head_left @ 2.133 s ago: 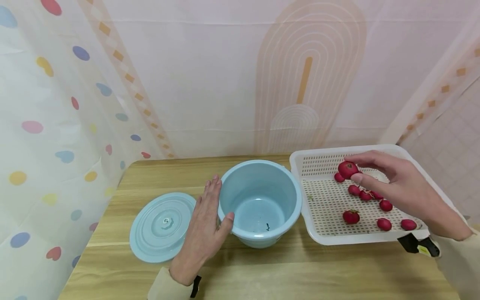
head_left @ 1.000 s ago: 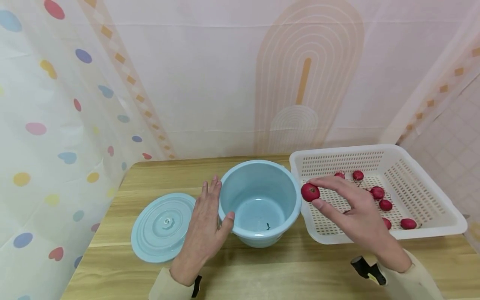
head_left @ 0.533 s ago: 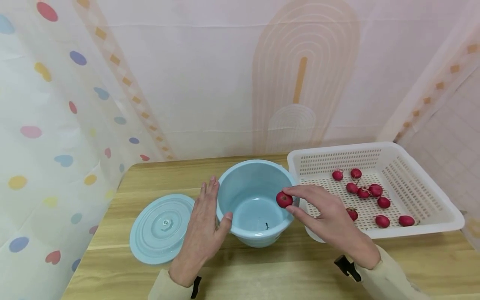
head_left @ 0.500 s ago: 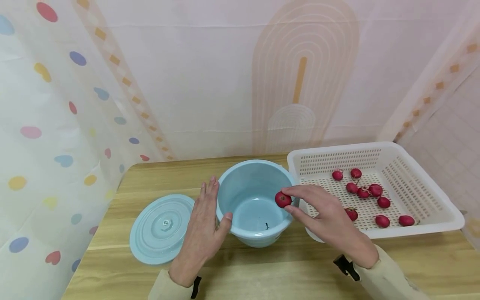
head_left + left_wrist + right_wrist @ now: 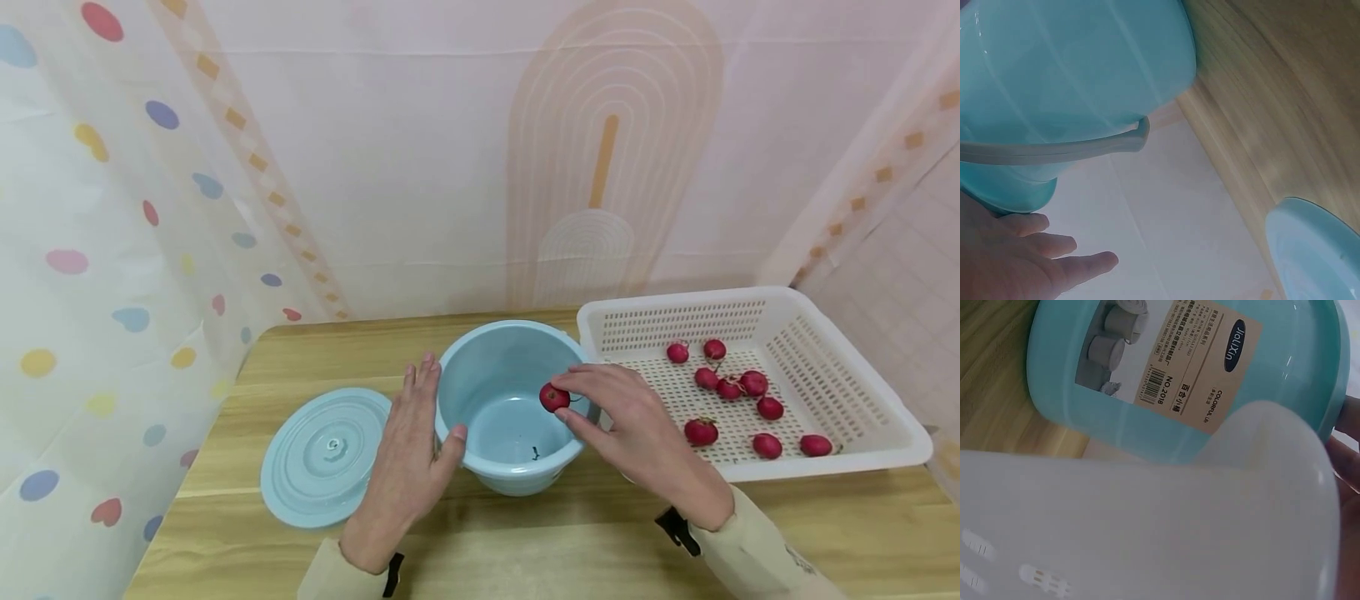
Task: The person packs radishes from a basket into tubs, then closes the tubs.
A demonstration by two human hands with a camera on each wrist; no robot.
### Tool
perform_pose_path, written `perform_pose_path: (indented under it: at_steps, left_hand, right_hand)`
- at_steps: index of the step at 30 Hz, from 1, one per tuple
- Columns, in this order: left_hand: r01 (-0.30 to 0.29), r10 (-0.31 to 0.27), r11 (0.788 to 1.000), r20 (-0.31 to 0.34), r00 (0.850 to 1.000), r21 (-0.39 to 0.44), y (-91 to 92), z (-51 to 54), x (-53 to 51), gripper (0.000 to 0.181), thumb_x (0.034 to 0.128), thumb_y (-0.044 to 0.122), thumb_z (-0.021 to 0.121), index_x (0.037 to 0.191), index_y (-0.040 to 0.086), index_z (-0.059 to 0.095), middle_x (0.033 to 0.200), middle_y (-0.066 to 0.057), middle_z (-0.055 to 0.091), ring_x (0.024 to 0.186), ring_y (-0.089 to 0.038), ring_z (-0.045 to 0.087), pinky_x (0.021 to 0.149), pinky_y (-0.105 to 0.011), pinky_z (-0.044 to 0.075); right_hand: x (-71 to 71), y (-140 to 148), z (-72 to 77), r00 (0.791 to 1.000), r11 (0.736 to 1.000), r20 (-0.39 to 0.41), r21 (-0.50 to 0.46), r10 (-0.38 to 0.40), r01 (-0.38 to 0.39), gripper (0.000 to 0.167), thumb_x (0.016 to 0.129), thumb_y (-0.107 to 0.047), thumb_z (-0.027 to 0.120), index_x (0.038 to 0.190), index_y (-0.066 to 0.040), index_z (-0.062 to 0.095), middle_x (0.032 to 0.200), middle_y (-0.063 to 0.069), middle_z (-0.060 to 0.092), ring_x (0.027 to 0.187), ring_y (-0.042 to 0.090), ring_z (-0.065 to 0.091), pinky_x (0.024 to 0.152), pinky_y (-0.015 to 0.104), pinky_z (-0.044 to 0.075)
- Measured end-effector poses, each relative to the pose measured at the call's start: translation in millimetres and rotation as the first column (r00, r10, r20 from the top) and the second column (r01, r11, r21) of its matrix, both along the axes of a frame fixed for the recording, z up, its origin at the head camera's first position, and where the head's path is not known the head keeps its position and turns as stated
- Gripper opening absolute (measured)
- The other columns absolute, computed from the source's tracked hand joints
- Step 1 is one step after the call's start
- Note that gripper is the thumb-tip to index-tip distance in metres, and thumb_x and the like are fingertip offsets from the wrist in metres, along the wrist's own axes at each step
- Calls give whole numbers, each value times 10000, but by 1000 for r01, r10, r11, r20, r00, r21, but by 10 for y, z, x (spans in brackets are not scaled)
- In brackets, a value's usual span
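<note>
In the head view my right hand [image 5: 637,425] pinches a red radish [image 5: 552,397] between thumb and fingers, over the right side of a light blue plastic bucket [image 5: 483,367]. A small dark scrap lies on the bucket's bottom. My left hand [image 5: 408,454] lies along the bucket's left rim with its fingers straight. The left wrist view shows those fingers by the rim and the bucket's grey handle [image 5: 1054,152]. In the right wrist view a printed label [image 5: 1191,369] shows on the bucket's side; the radish is hidden there.
A white perforated basket [image 5: 847,392] holding several radishes [image 5: 753,383] stands right beside the bucket. To the left, partly behind my left hand, a round blue lid [image 5: 307,467] lies on the wooden table [image 5: 525,550]. A patterned curtain hangs behind.
My right hand has carried the radish leftward from above the basket to over the bucket. The left hand has stayed at the bucket's rim.
</note>
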State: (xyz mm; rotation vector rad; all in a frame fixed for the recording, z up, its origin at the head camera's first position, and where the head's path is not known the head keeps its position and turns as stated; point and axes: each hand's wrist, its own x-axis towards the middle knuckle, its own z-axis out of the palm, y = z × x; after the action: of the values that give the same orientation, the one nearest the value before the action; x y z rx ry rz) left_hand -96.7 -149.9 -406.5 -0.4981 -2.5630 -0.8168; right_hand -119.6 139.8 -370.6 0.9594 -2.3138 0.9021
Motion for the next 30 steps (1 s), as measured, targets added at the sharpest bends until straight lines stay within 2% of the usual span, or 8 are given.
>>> perform_pose_path:
  at_steps: [6, 11, 14, 18, 25, 30]
  left_hand:
    - [4, -4, 1000, 8, 1000, -2, 8, 0, -4, 763, 1007, 340, 510, 1635, 9, 229, 1717, -102, 194, 1569, -380, 156, 1179, -682, 252]
    - [-2, 2, 1000, 12, 1000, -3, 12, 2, -1, 763, 1005, 342, 511, 1634, 10, 236, 1717, -96, 197, 1562, -399, 182, 1185, -673, 250]
    - [-5, 5, 1000, 15, 1000, -4, 8, 3, 4, 765, 1003, 340, 514, 1634, 8, 235, 1716, -102, 199, 1563, -394, 179, 1187, -671, 249]
    - [-5, 5, 1000, 19, 1000, -5, 8, 0, 6, 766, 1007, 341, 514, 1638, 15, 227, 1719, -99, 194, 1575, -361, 149, 1191, -666, 244]
    - [-4, 4, 1000, 11, 1000, 5, 2, -8, 9, 764, 1001, 329, 514, 1640, 22, 227, 1719, -91, 195, 1573, -365, 155, 1190, -668, 244]
    - [-8, 8, 1000, 15, 1000, 4, 2, -6, -4, 767, 999, 327, 521, 1642, 30, 226, 1721, -76, 191, 1574, -360, 157, 1186, -673, 250]
  right_hand:
    - [24, 24, 8, 996, 997, 84, 69, -43, 38, 508, 904, -209, 798, 1375, -69, 668, 1432, 73, 636, 1399, 324, 519, 1110, 627, 400]
    - [75, 97, 23, 981, 991, 183, 127, -63, 40, 525, 986, -293, 705, 1461, -95, 601, 1574, 42, 495, 1482, 324, 407, 1172, 628, 315]
    - [109, 166, 26, 975, 987, 209, 156, -81, 49, 533, 1018, -337, 654, 1495, -116, 567, 1621, 15, 429, 1507, 305, 368, 1200, 604, 279]
    - [156, 290, 5, 980, 982, 177, 175, -95, 63, 553, 1019, -338, 649, 1518, -129, 537, 1636, 14, 408, 1511, 278, 365, 1219, 553, 274]
    - [217, 529, -34, 993, 987, 72, 137, -92, 82, 595, 991, -290, 692, 1536, -130, 516, 1613, 36, 447, 1471, 285, 425, 1256, 308, 183]
    - [228, 693, -35, 993, 987, 49, 127, -107, 100, 638, 945, -259, 744, 1532, -139, 524, 1595, 41, 472, 1450, 292, 446, 1245, 260, 174]
